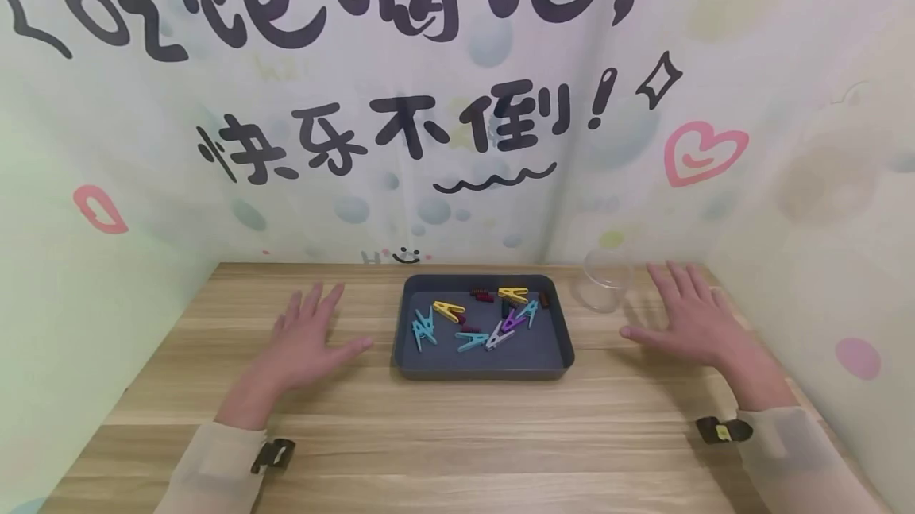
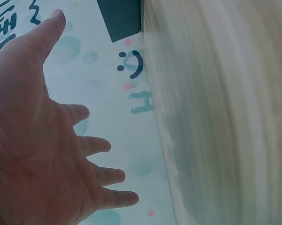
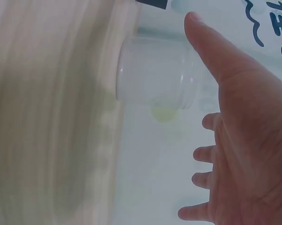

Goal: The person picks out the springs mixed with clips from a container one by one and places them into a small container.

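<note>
My left hand point(image 1: 303, 343) is held with fingers spread to the left of a dark grey tray point(image 1: 486, 367), apart from it and holding nothing. On the other side my right hand point(image 1: 689, 323) has its fingers spread too, beside a clear plastic jar point(image 1: 606, 284). The jar stands upright near the table's back edge; in the right wrist view the jar point(image 3: 155, 72) appears beyond my thumb. Inside the tray lie yellow clothespins point(image 1: 449, 310), light blue clothespins point(image 1: 423, 329), a purple clothespin point(image 1: 512, 321) and a whitish clothespin point(image 1: 498, 335). Several small dark red pieces point(image 1: 484, 297) are scattered among them.
The wood-grain table point(image 1: 457, 442) runs back to a printed cloth point(image 1: 429, 212) with black lettering. Pale walls of cloth rise along the left and right sides. Dark bands with small mounts point(image 1: 274, 456) sit over both sleeves.
</note>
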Available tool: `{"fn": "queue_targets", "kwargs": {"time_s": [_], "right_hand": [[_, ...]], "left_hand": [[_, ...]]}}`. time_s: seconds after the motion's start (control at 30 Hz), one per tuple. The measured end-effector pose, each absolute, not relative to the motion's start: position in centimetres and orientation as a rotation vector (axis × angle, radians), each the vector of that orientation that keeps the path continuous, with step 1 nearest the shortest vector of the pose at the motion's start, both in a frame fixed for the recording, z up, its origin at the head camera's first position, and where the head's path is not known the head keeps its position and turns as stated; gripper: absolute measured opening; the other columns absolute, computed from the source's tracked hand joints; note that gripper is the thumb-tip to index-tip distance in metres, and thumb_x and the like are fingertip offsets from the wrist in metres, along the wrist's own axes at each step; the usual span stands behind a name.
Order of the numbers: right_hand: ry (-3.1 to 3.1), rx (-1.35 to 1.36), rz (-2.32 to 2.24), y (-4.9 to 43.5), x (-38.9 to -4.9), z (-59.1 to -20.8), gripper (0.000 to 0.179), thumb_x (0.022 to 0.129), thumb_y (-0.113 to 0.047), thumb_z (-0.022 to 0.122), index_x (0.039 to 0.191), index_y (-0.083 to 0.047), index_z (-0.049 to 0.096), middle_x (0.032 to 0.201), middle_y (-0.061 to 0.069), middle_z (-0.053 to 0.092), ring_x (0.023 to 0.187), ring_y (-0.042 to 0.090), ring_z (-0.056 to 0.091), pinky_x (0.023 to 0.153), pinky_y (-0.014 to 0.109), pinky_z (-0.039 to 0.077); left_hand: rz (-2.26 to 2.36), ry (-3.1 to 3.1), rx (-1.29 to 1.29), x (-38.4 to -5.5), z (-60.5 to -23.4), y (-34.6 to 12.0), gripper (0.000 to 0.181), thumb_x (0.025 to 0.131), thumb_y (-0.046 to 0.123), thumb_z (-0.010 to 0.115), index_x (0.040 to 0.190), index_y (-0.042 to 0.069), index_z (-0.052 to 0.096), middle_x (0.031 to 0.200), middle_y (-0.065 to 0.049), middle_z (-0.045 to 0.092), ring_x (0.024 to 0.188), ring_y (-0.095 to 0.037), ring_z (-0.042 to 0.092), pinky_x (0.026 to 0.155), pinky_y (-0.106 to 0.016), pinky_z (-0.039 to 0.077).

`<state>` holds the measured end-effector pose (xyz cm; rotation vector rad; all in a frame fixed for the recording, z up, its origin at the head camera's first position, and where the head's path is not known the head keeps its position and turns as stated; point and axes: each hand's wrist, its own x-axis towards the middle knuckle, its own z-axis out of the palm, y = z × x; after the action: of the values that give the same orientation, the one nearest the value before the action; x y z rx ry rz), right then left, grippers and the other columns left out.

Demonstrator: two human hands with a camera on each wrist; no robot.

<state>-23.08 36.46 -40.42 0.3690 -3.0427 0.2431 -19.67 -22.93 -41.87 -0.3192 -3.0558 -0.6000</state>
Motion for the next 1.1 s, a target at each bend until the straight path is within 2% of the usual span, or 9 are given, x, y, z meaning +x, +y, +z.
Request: {"fn": "queue_targets", "kwargs": {"time_s": [0.23, 0.4, 0.53, 0.77, 0.87, 0.97, 1.1], "right_hand": [[-2.939, 0.504, 0.214, 35.3, -23.4, -39.4, 0.122, 0.084, -0.075, 0.075, 0.167, -0.002, 0.023, 0.165, 0.034, 0.025, 0.152, 0.059, 0.016, 0.116, 0.080, 0.019], [-2.899, 0.574, 0.191, 34.4, -24.1, -38.8, 0.116, 0.085, -0.073, 0.076, 0.165, -0.004, 0.029, 0.163, 0.032, 0.031, 0.152, 0.056, 0.020, 0.116, 0.079, 0.023], [-2.883, 0.621, 0.182, 33.5, -24.4, -38.3, 0.112, 0.085, -0.069, 0.079, 0.164, -0.005, 0.033, 0.163, 0.030, 0.033, 0.153, 0.054, 0.021, 0.118, 0.076, 0.023], [-2.848, 0.679, 0.155, 31.9, -25.3, -37.8, 0.102, 0.086, -0.063, 0.082, 0.160, -0.007, 0.041, 0.161, 0.026, 0.040, 0.153, 0.050, 0.027, 0.120, 0.072, 0.026], [-2.841, 0.706, 0.149, 31.3, -25.8, -37.6, 0.099, 0.085, -0.061, 0.083, 0.159, -0.007, 0.045, 0.160, 0.024, 0.042, 0.152, 0.049, 0.029, 0.121, 0.070, 0.026], [-2.845, 0.733, 0.160, 30.6, -26.2, -37.3, 0.097, 0.085, -0.059, 0.084, 0.157, -0.006, 0.047, 0.160, 0.022, 0.044, 0.151, 0.047, 0.033, 0.121, 0.069, 0.027], [-2.840, 0.795, 0.159, 29.7, -26.7, -37.0, 0.091, 0.087, -0.056, 0.084, 0.155, -0.007, 0.050, 0.157, 0.021, 0.048, 0.148, 0.045, 0.039, 0.120, 0.067, 0.030]], "left_hand": [[-0.699, -3.036, -0.365, -20.0, -41.9, -22.5, 0.107, 0.097, 0.071, 0.060, 0.171, 0.008, 0.014, 0.171, -0.032, 0.012, 0.153, -0.062, 0.009, 0.116, -0.081, 0.018], [-0.817, -3.010, -0.398, -20.1, -41.9, -22.0, 0.105, 0.099, 0.068, 0.061, 0.171, 0.007, 0.014, 0.170, -0.033, 0.015, 0.153, -0.060, 0.015, 0.114, -0.080, 0.027], [-0.896, -2.981, -0.423, -20.3, -42.0, -21.6, 0.103, 0.099, 0.067, 0.061, 0.170, 0.007, 0.016, 0.169, -0.032, 0.018, 0.153, -0.058, 0.017, 0.116, -0.077, 0.027], [-1.008, -2.922, -0.455, -20.6, -42.1, -20.8, 0.095, 0.102, 0.057, 0.066, 0.168, 0.005, 0.023, 0.166, -0.030, 0.028, 0.151, -0.052, 0.029, 0.118, -0.071, 0.030], [-1.067, -2.900, -0.468, -20.8, -42.1, -20.6, 0.092, 0.102, 0.055, 0.066, 0.168, 0.005, 0.025, 0.164, -0.029, 0.032, 0.145, -0.051, 0.039, 0.116, -0.069, 0.036], [-1.148, -2.892, -0.468, -20.9, -42.2, -20.4, 0.092, 0.102, 0.056, 0.066, 0.168, 0.006, 0.026, 0.161, -0.029, 0.036, 0.138, -0.049, 0.048, 0.110, -0.064, 0.047], [-1.249, -2.906, -0.443, -21.2, -42.4, -20.1, 0.090, 0.102, 0.055, 0.067, 0.169, 0.010, 0.026, 0.160, -0.026, 0.039, 0.136, -0.046, 0.051, 0.104, -0.057, 0.055]]}}
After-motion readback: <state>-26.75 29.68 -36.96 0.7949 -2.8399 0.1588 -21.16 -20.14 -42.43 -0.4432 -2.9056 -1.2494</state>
